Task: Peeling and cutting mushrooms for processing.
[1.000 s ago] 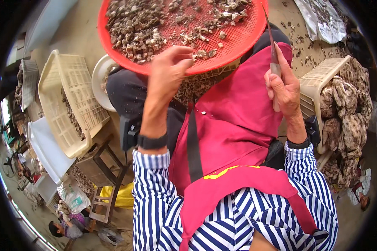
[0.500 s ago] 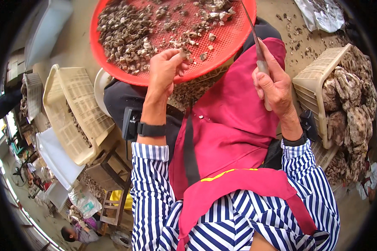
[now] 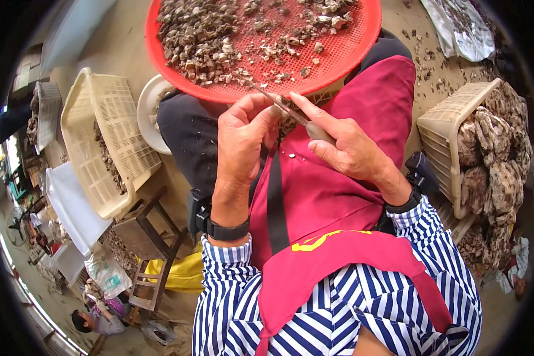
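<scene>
My right hand (image 3: 353,147) is closed round the pale handle of a narrow knife (image 3: 319,133), its index finger stretched along the tool. The thin dark blade points up and left, crossing the fingertips of my left hand (image 3: 243,133). That left hand is closed in a pinch on a small greyish lump (image 3: 275,112), mostly hidden by the fingers and touching or very close to the blade. Just beyond both hands, a round red mesh tray (image 3: 267,65) rests over my knees. It bears many small, rough, brown-grey pieces (image 3: 195,41), heaped thickest on its left side.
At right, a beige basket (image 3: 439,127) overflows with large brownish clumps (image 3: 492,148). To the left stand a tilted cream basket (image 3: 118,148), a white bucket (image 3: 148,110) and a wooden stool (image 3: 154,261). Another person (image 3: 98,320) is at lower left. Crumbs litter the floor by a plastic sheet (image 3: 456,29).
My left hand has drawn back from the tray's edge toward me. My right hand has moved left and swung the knife's blade down to the left fingertips. The view has shifted slightly.
</scene>
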The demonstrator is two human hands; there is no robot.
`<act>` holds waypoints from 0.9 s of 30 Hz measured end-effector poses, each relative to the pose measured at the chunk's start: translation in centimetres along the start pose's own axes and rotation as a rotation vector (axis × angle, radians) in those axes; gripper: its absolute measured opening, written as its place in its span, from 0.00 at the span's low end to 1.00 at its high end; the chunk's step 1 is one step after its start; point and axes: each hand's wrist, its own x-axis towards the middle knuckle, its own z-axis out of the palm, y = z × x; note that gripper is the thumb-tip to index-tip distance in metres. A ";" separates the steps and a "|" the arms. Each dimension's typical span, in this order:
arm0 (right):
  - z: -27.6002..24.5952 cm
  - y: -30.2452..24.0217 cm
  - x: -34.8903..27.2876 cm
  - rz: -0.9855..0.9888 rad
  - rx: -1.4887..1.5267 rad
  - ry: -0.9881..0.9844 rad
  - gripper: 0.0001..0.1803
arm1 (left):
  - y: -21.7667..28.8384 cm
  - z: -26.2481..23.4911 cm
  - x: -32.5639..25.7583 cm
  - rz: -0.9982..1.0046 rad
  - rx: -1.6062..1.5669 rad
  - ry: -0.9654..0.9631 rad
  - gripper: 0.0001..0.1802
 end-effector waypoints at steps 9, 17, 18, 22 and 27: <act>0.9 1.3 -0.2 -0.095 -0.055 -0.042 0.39 | -0.3 0.0 -1.6 0.073 0.110 0.005 0.10; 1.4 1.2 -0.4 -0.002 0.314 -0.040 0.34 | -0.3 -0.7 -2.0 0.032 -0.048 -0.016 0.10; 1.2 0.8 -0.4 0.000 0.315 -0.042 0.34 | -0.3 -0.8 -2.0 0.024 -0.073 -0.022 0.09; 0.8 0.3 -0.6 0.200 0.463 -0.069 0.35 | -0.3 -0.9 -2.0 -0.006 -0.167 -0.046 0.09; 1.5 1.4 -0.5 -0.058 0.315 -0.042 0.36 | -0.6 -0.9 -1.5 0.037 -0.170 -0.015 0.08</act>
